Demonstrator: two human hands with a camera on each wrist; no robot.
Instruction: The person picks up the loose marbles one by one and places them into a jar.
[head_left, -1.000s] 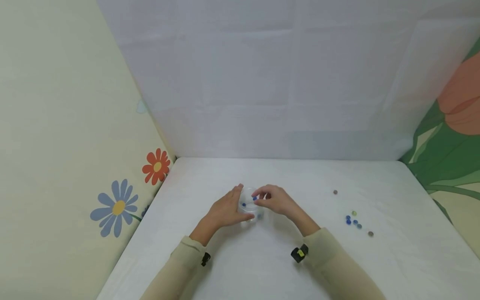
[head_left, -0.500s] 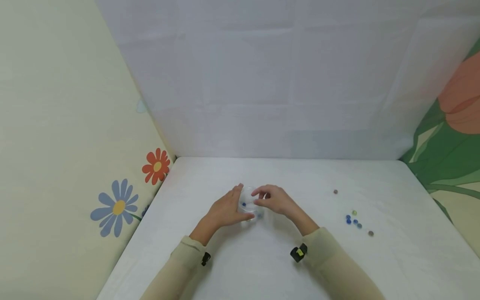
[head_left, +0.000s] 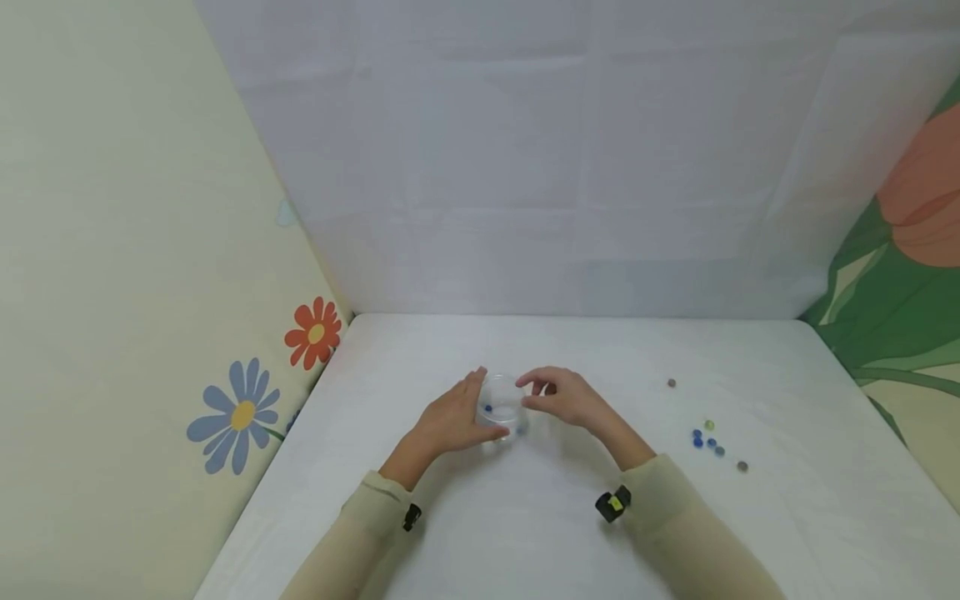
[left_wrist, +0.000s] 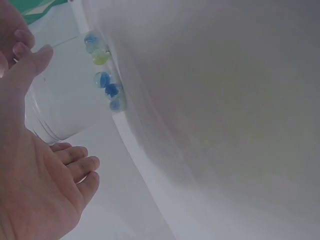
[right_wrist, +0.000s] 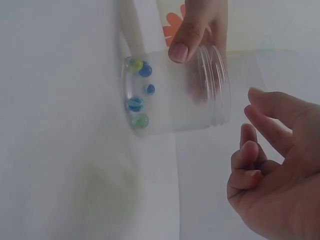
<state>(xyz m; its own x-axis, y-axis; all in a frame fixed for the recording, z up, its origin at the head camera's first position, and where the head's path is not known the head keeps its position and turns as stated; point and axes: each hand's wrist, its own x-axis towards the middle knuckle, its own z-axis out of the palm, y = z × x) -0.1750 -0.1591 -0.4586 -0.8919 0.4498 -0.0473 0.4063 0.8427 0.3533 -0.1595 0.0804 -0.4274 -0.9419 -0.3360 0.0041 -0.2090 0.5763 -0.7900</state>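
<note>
No readable text, label, brand, number or sign shows in any view.

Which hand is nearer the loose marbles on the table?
Right. The right hand is between the jar and the loose marbles; the left hand holds the jar's far side.

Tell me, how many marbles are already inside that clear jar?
5 show in the right wrist view, all at the bottom of the clear jar: a yellow-green marble, three blue marbles and a green marble. Others may be hidden behind them.
</note>
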